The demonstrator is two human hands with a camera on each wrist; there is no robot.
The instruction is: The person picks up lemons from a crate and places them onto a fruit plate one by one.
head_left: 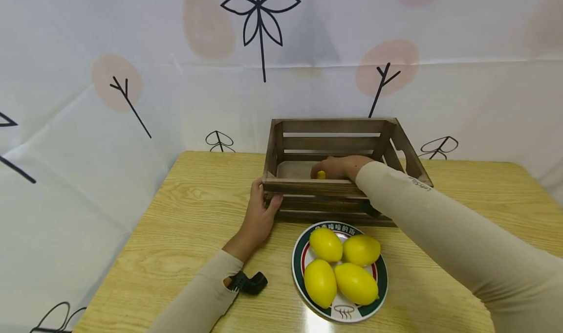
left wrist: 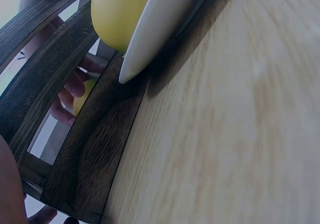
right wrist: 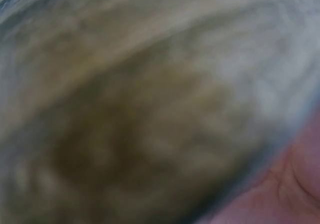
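My right hand (head_left: 337, 167) reaches over the front of a brown slatted wooden crate (head_left: 316, 188) and is down inside it. Its fingers curl round a yellow lemon (head_left: 321, 175), mostly hidden by the hand and the front slat. Through the slats in the left wrist view, fingertips show against that lemon (left wrist: 81, 100). With my left hand (head_left: 258, 218) I grip the crate's front left corner, thumb on the front and fingers round the side. A blurred slat (right wrist: 150, 109) fills most of the right wrist view.
Just before the crate stands a round plate (head_left: 296, 269) with a green rim, bearing several lemons (head_left: 325, 245). A black device (head_left: 250, 283) sits at my left wrist. The wooden table (head_left: 198, 201) ends at a patterned white cloth (head_left: 176, 39) behind.
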